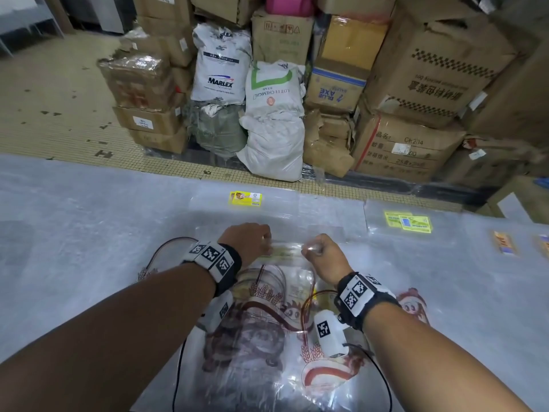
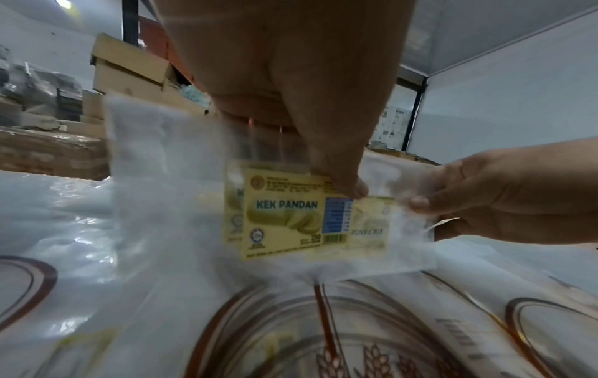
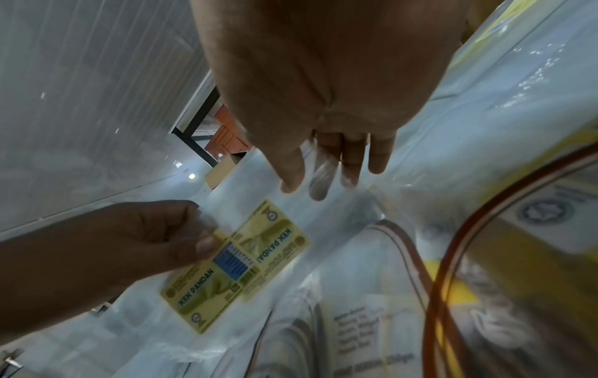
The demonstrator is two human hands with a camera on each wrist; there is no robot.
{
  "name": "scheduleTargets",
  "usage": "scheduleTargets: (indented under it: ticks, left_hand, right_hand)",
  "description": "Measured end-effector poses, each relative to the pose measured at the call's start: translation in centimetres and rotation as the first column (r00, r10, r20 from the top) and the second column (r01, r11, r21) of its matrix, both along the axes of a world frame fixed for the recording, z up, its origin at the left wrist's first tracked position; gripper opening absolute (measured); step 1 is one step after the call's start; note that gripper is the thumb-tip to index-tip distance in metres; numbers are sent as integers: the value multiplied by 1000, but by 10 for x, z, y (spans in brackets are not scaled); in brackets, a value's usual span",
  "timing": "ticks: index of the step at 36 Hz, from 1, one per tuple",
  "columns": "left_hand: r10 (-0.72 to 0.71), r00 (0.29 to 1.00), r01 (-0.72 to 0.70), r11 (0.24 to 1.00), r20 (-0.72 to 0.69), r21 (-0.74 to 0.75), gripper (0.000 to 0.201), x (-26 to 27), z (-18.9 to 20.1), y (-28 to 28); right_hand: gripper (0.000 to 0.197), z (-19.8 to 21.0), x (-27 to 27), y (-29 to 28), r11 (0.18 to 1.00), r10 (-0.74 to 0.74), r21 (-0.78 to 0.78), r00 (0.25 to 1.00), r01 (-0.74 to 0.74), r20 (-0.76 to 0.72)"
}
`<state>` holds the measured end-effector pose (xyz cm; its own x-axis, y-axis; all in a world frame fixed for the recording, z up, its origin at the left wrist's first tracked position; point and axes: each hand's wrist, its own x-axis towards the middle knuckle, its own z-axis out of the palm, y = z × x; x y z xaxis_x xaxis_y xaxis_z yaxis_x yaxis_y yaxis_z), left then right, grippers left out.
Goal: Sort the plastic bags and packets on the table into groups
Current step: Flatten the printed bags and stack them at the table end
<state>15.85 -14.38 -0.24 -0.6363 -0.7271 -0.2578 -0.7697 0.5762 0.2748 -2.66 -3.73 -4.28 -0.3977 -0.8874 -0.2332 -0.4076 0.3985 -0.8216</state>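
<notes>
Two clear plastic bags with yellow "Kek Pandan" labels (image 1: 282, 251) overlap, lifted slightly over the table between both hands. My left hand (image 1: 266, 246) pinches them at the label, thumb on top (image 2: 347, 188). My right hand (image 1: 309, 250) pinches the clear right edge (image 2: 417, 204). In the right wrist view the labels (image 3: 246, 263) lie below my right fingers (image 3: 318, 176), and the left hand (image 3: 155, 240) grips their corner. Beneath lie large clear bags printed with brown wheat and cartoon figures (image 1: 267, 331).
On the plastic-covered table (image 1: 74, 233), a pile of clear bags with a yellow label (image 1: 245, 199) lies at the far edge. Another pile with yellow-green labels (image 1: 408, 223) lies far right, orange packets (image 1: 505, 242) beyond it. Cardboard boxes and sacks (image 1: 273, 120) stand past the table.
</notes>
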Motion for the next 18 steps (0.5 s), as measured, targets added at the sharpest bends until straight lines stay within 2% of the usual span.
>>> scheduleTargets:
  ticks: [5,9,11,14,16,18]
  left_hand:
    - [62,998,-62,998,4,-22,51,13,6,-10]
    - [242,967,-239,970,-75,47,64,34,2,-21]
    - [372,913,-342,922,-166,183,69,42,-1,-23]
    - [525,816,-404,818,-243,410,75,48,-11,-22]
    - [592,750,-408,766,-296,497,73,49,-18,-20]
    - [613,728,-413,749,-307,517,69,48,-24,-15]
  right_hand:
    - [10,3,-8,-3,1000,-17,-3,1000,17,8]
    - [13,5,-17,-3,1000,-8,10,1000,8,-2]
    - [16,6,-19,-2,1000,-5,27,1000,5,10]
    - [15,7,-21,0,998,-10,58,999,7,46]
    - [15,8,-20,0,998,3,64,998,-7,59]
    - [17,9,-19,1,997,20,67,997,-25,70]
